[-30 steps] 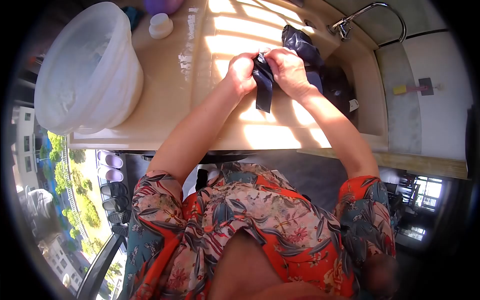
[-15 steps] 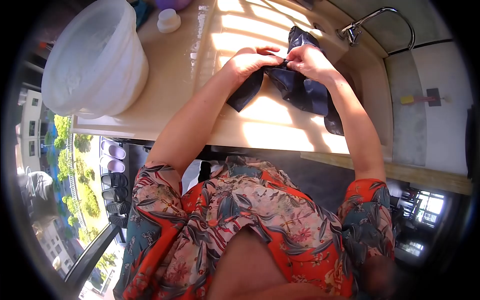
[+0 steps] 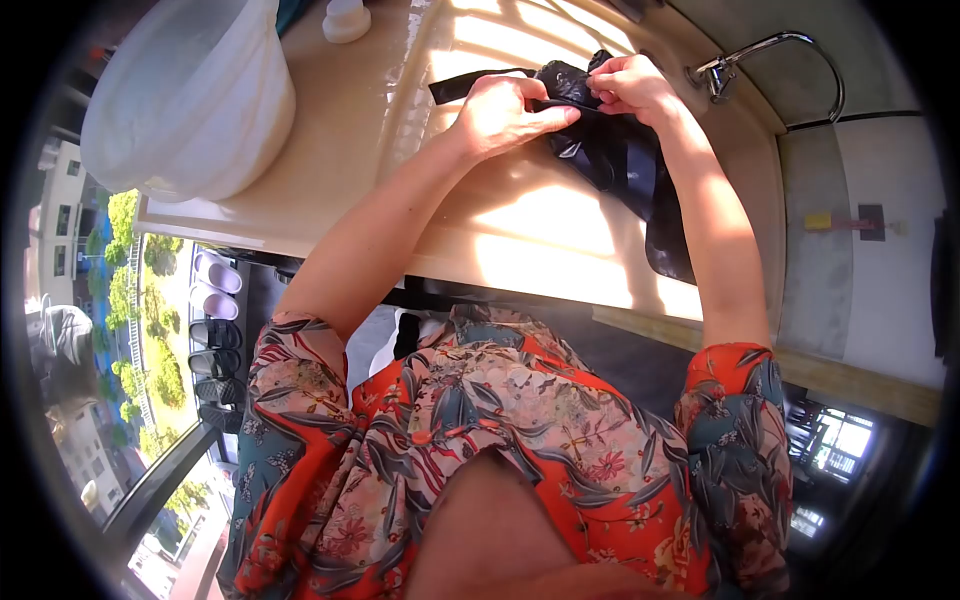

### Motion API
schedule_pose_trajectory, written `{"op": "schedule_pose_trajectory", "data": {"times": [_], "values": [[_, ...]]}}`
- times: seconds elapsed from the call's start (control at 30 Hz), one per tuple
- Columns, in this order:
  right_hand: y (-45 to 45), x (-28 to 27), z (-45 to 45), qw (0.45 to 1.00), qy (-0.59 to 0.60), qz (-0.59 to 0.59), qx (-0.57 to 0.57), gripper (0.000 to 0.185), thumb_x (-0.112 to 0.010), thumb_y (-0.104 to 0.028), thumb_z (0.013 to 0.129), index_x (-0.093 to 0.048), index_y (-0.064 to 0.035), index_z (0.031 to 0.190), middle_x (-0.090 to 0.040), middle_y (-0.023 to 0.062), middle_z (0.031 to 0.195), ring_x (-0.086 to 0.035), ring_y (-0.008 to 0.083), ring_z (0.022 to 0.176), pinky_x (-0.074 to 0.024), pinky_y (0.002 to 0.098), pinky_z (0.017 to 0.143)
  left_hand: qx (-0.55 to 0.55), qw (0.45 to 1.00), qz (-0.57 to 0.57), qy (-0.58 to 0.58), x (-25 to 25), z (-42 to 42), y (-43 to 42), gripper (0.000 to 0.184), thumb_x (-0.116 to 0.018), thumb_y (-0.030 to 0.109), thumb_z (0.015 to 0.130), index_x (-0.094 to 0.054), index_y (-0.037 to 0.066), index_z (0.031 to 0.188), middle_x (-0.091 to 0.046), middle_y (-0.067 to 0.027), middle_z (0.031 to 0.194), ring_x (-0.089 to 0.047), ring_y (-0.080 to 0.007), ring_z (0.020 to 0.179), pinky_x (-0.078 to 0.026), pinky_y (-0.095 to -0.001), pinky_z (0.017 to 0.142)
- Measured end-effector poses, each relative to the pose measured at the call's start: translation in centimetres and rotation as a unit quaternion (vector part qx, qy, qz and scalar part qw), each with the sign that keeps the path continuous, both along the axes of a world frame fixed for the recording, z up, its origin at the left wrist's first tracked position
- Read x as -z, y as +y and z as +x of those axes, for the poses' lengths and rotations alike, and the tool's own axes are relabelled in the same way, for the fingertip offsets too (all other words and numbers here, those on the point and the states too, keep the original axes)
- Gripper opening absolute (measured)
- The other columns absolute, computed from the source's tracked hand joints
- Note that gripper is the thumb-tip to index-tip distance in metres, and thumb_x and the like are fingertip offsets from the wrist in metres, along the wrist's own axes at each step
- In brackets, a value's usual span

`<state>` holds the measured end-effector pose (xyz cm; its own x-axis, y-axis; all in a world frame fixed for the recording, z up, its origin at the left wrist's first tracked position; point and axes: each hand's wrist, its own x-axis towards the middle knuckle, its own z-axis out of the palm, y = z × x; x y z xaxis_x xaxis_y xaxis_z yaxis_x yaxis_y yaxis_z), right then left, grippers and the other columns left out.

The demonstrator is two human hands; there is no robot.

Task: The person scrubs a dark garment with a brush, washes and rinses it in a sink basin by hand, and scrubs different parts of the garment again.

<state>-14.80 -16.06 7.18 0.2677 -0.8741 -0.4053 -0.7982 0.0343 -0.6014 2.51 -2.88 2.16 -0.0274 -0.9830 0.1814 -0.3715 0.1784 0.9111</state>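
Note:
A black, shiny, crumpled piece of plastic-like material lies across the sunlit counter, and both of my hands are on it. My left hand has its fingers curled over the bunched upper part, thumb stretched along its edge. A flat black strip sticks out to the left behind that hand. With fingertips pinched together, my right hand grips the material near its top right. The lower end of the piece hangs down toward the counter's front edge, partly behind my right forearm. Its exact kind cannot be made out.
At the left stands a large white translucent tub, with a white round cap beside it. A chrome faucet rises at the back right over a basin mostly hidden by my arm. Several slippers line the floor at left.
My hands have moved slightly apart, the right one up and to the right. The black strip now points left instead of hanging below my left hand.

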Motion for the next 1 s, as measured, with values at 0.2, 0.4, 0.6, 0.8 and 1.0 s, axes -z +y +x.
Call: {"op": "schedule_pose_trajectory", "data": {"times": [0.2, 0.4, 0.6, 0.8, 1.0], "values": [[1.4, 1.5, 3.6, 0.965, 0.014, -0.245, -0.091, 0.023, -0.062, -0.009, 0.077, -0.057, -0.0017, 0.098, -0.06, 0.0033, 0.069, -0.056, 0.0079, 0.059, -0.0468, 0.0228, 0.052, -0.037, 0.918, 0.104, 0.38, 2.6, 0.1, -1.8, 0.014, -0.067, 0.012, 0.074, -0.058, 0.002, 0.069, -0.056, -0.0012, 0.065, -0.052, -0.0069, 0.058, -0.043, -0.021, 0.054], [5.7, 2.9, 5.0, 0.914, -0.066, -0.331, -0.224, 0.011, -0.06, -0.005, 0.079, -0.06, -0.0048, 0.089, -0.064, 0.0087, 0.079, -0.062, 0.0171, 0.073, -0.0484, 0.0282, 0.066, -0.016, 0.848, 0.117, 0.517, 3.8, 0.8, -2.7, 0.042, -0.058, -0.01, 0.069, -0.044, 0.001, 0.107, -0.056, -0.0118, 0.091, -0.057, -0.0178, 0.076, -0.05, -0.0277, 0.065], [3.3, 3.8, 6.7, 0.926, -0.05, -0.321, -0.193, 0.012, -0.054, -0.01, 0.083, -0.061, -0.0058, 0.091, -0.064, 0.0118, 0.083, -0.062, 0.0275, 0.08, -0.0484, 0.0325, 0.072, 0.054, 0.858, 0.124, 0.496, 3.2, 0.7, -2.4, 0.078, -0.044, -0.016, 0.065, -0.022, 0.005, 0.137, -0.052, -0.013, 0.104, -0.056, -0.0181, 0.078, -0.048, -0.03, 0.065], [6.5, 4.5, 4.0, 0.829, 0.006, -0.459, -0.318, 0.019, -0.053, -0.003, 0.08, -0.062, -0.0068, 0.097, -0.063, 0.012, 0.096, -0.059, 0.0293, 0.088, -0.0467, 0.0354, 0.076, 0.008, 0.84, 0.15, 0.522, 4.4, 1.1, -3.8, 0.077, -0.043, -0.016, 0.067, -0.02, 0.003, 0.138, -0.054, -0.0127, 0.093, -0.057, -0.0172, 0.068, -0.049, -0.0283, 0.06], [3.5, 1.7, 4.1, 0.959, 0.022, -0.07, -0.272, 0.034, -0.042, -0.028, 0.094, -0.056, -0.0038, 0.114, -0.062, 0.0096, 0.1, -0.056, 0.0162, 0.097, -0.0429, 0.0287, 0.084, 0.057, 0.85, 0.162, 0.497, 1.9, 1.4, -1.7, 0.077, -0.04, -0.018, 0.061, -0.022, -0.002, 0.135, -0.056, -0.0132, 0.092, -0.055, -0.0128, 0.072, -0.044, -0.0221, 0.059]]}}
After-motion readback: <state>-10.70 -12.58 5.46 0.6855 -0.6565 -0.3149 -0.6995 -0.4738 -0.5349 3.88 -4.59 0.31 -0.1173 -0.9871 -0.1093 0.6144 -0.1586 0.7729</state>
